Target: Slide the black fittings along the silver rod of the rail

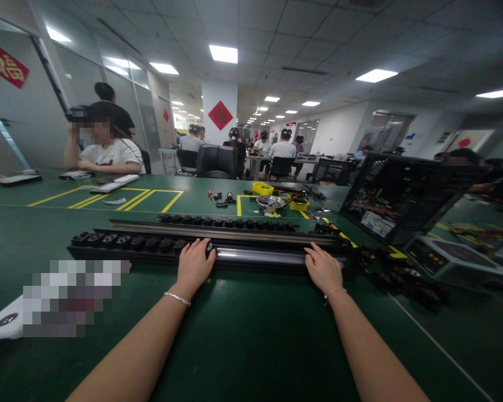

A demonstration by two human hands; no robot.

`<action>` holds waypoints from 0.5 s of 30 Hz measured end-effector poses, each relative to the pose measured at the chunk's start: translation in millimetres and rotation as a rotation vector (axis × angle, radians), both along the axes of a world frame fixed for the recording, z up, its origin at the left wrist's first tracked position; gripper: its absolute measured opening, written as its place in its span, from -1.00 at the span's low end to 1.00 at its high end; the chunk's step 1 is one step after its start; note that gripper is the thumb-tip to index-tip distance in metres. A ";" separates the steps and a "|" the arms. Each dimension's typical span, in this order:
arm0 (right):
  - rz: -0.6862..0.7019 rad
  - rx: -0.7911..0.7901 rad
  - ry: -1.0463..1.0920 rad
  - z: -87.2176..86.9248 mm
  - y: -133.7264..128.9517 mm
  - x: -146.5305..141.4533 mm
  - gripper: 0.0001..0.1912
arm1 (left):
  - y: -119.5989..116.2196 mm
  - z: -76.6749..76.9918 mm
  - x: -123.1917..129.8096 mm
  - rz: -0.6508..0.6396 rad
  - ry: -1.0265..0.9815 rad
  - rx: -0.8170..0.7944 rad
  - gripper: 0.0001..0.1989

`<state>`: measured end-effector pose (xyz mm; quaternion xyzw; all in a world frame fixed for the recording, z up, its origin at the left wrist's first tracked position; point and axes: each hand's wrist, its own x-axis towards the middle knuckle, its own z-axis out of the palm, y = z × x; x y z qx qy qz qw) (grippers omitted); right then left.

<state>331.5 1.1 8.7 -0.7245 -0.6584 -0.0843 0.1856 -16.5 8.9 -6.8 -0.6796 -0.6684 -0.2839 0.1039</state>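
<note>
A long black strip housing lies across the green table in front of me, with a shiny metal length showing between my hands. My left hand is closed over the left end of the shiny part, fingers over the far edge. Toward the right end, my right hand grips the same housing, its fingers over the top. Left of my left hand, a row of round black socket-like pieces sits along the housing. Directly behind lies another long metal strip, with a second row of black pieces beyond it.
A black open-sided computer case and a grey device stand on the right, near loose dark parts. A metal bowl and yellow bin sit farther back. At left lies a white, partly blurred object. A person sits across the table.
</note>
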 end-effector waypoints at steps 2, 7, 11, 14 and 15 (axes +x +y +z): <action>0.000 0.000 0.003 -0.2 0.2 0.6 -0.55 | 0.0 0.4 0.0 0.004 0.006 -0.006 -0.57; 0.002 0.003 -0.006 -0.4 0.7 0.9 -0.56 | -2.3 2.7 1.8 0.002 0.012 -0.029 -0.56; 0.009 0.009 -0.002 -0.4 0.4 0.6 -0.56 | -3.7 3.9 2.7 -0.007 0.011 -0.038 -0.56; 0.010 0.011 0.003 -0.6 0.1 0.5 -0.56 | -4.0 4.3 2.5 -0.017 0.015 -0.049 -0.56; 0.009 0.012 0.004 -0.7 0.1 0.5 -0.56 | -4.1 4.4 2.4 -0.021 0.016 -0.055 -0.55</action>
